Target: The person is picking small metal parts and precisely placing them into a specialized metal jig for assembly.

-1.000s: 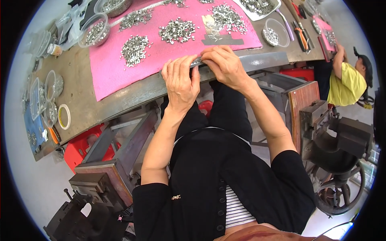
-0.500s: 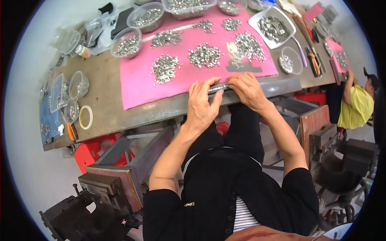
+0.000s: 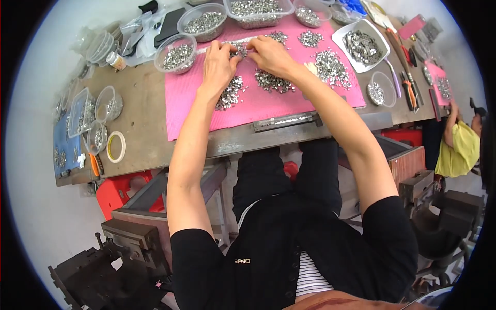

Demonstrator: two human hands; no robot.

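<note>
While both hands work at the rear part of the pink mat, the left hand has its fingers curled, with thumb and forefinger at the near side of a pile of small metal pieces; whether a piece is pinched cannot be told. The right hand reaches in from the other side, palm down, fingers bent and fingertips at the pile's right edge; its hold on any piece cannot be told either. Compared with half a second ago, both hands have left the bench's front edge and moved forward to this pile; the narrow metal holder formerly under the fingers now lies uncovered at the mat's front edge, a bright row along it, its right end near the right forearm. Surface, left to right: a blue sheet with small pieces; clear tubs; a roll of tape; a round tub of pieces at the mat's left edge; further piles on the mat, partly covered by the forearms; a white square dish of darker pieces; a purple-handled tool; orange-handled pliers. Room, left to right: a dark machine at lower left, a red stool under the brown bench, a second machine at right, and beyond it a person in a yellow top, partly cut off by the dark rim.
</note>
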